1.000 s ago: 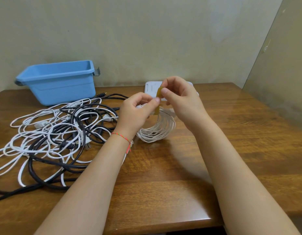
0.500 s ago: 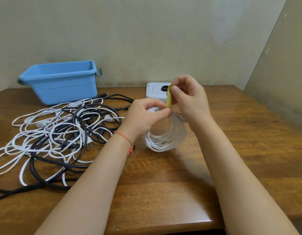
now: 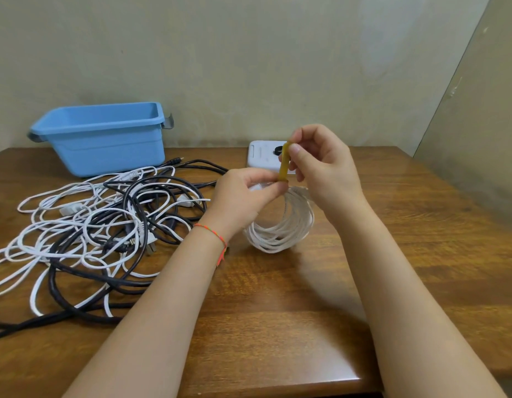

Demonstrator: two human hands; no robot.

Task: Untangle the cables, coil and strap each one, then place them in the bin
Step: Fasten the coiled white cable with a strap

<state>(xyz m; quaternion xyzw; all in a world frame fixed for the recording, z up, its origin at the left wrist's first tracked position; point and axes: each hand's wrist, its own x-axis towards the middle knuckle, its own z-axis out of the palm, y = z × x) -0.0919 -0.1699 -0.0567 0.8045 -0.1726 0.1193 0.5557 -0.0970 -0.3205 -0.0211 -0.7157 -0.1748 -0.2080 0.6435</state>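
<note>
cables: nearest us, our white coil (image 3: 280,225) hangs just above the table (image 3: 277,326), its top pinched in our left hand (image 3: 243,199). our right hand (image 3: 323,168) pinches the yellow strap (image 3: 284,163), now pulled upright and taut where a second ago it was slack, so we judge strapping is nearly done. the tangle (image 3: 99,225) waits left; the blue bin (image 3: 105,139) stands beyond.

The desk (image 3: 277,326) is seen to be glossy, grained wood. Smooth matt blue plastic is shown by the bin (image 3: 105,145) at its back edge. Beside the bin, white and black cables (image 3: 105,225) are sheathed in smooth plastic.
</note>
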